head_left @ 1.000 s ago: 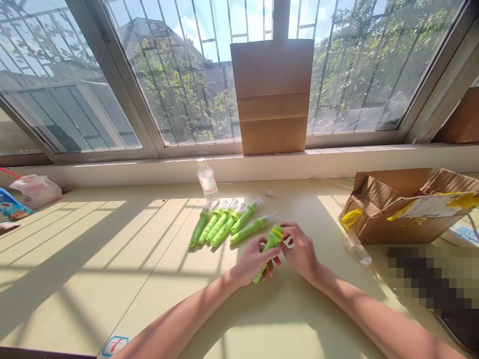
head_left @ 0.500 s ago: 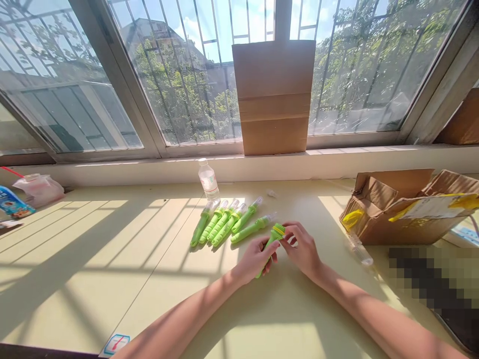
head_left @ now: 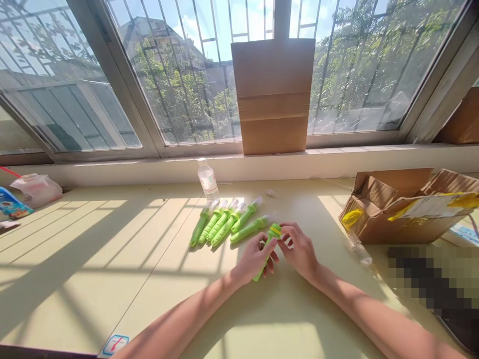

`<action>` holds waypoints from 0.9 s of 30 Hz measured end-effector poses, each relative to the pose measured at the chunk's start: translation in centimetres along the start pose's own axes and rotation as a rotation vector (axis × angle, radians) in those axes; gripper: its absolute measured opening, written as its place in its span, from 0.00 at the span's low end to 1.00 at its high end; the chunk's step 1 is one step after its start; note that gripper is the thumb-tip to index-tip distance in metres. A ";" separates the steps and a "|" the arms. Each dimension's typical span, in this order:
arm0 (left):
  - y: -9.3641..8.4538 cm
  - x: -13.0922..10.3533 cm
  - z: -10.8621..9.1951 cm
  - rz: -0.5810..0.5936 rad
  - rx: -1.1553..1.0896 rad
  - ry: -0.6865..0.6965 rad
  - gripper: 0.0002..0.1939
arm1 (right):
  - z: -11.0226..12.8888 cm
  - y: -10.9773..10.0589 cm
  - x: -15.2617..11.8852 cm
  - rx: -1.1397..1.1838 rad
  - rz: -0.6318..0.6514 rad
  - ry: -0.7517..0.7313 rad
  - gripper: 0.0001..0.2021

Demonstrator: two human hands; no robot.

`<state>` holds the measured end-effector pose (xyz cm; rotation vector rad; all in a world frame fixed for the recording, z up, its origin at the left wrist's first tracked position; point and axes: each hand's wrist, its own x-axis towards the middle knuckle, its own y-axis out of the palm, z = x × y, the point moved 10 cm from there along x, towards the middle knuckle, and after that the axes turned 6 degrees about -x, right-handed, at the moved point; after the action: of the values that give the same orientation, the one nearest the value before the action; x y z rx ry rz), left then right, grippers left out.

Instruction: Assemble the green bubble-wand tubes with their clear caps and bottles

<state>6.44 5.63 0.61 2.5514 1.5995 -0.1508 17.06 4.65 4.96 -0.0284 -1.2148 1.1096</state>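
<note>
My left hand [head_left: 254, 260] is wrapped around a green flute-shaped plastic tube [head_left: 271, 238], which slants up to the right. Yellow bands show at its upper end. The fingers of my right hand [head_left: 299, 249] are bent and pinched against that banded end; the fingertips are partly hidden. Just beyond my hands lie several similar green tubes [head_left: 223, 229] with clear caps, side by side on the table. The closest of these to my hands is a green tube with a clear tip [head_left: 249, 230].
A clear water bottle [head_left: 208, 180] stands behind the tubes. At the right is an open cardboard box [head_left: 396, 224], with a clear plastic piece [head_left: 359, 252] beside it. A cardboard sheet [head_left: 275, 99] leans on the window. Far left are a pinkish bag [head_left: 37, 189] and a blue packet [head_left: 13, 203].
The held green tube has shifted slightly left and down, and its banded end has turned a little. Both hands keep nearly the same place.
</note>
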 end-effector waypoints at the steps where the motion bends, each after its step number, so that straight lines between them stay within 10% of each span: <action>1: 0.0 0.0 -0.1 0.003 -0.007 0.009 0.21 | 0.0 0.1 0.0 -0.005 0.005 0.001 0.04; 27: 0.0 0.1 0.6 0.035 -0.081 -0.075 0.24 | 0.1 0.1 0.0 -0.001 0.025 -0.013 0.06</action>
<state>6.50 5.61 -0.01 2.4800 1.5025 -0.1720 16.91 4.60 4.94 -0.0376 -1.2295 1.1320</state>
